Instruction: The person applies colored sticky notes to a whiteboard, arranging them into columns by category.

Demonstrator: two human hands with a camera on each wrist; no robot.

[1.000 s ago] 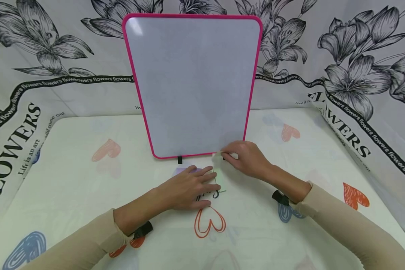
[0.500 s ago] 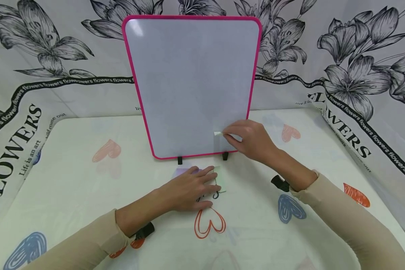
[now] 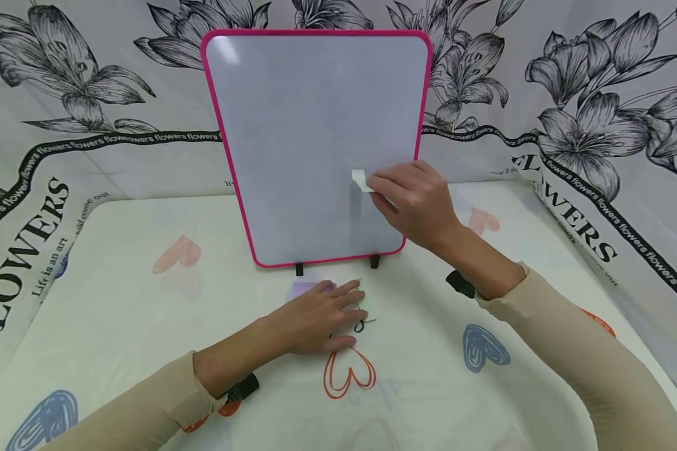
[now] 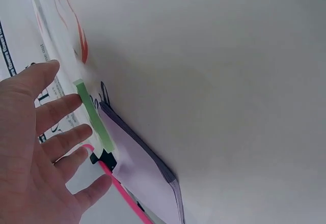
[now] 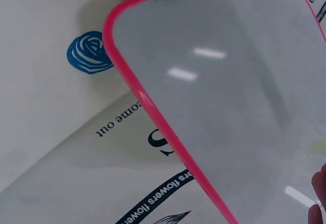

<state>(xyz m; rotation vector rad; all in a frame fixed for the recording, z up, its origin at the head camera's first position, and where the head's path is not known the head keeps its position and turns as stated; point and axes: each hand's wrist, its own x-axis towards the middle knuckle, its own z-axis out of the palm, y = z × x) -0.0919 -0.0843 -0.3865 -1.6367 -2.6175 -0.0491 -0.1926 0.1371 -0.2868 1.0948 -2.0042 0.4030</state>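
A pale green sticky note [image 3: 361, 180] is pinched between the thumb and fingers of my right hand [image 3: 414, 200], in front of the lower right part of a pink-framed whiteboard [image 3: 310, 125]. Whether the note touches the board cannot be told. In the right wrist view only the note's edge [image 5: 319, 147] and some fingertips [image 5: 319, 188] show. With fingers spread, my left hand [image 3: 316, 319] rests over a purple sticky-note pad [image 4: 142, 168] and a green sticky-note pad [image 4: 94, 114] on the table; it partly covers both in the head view.
The whiteboard stands upright on black feet [image 3: 375, 261] near the back of the table. A heart-printed white cloth [image 3: 259, 401] covers the table. Behind hangs a flower-printed cloth [image 3: 163, 163] with a black lettered band.
My right hand has lifted the sticky note from near the board's bottom edge up in front of its surface. The left hand has stayed on the pads.
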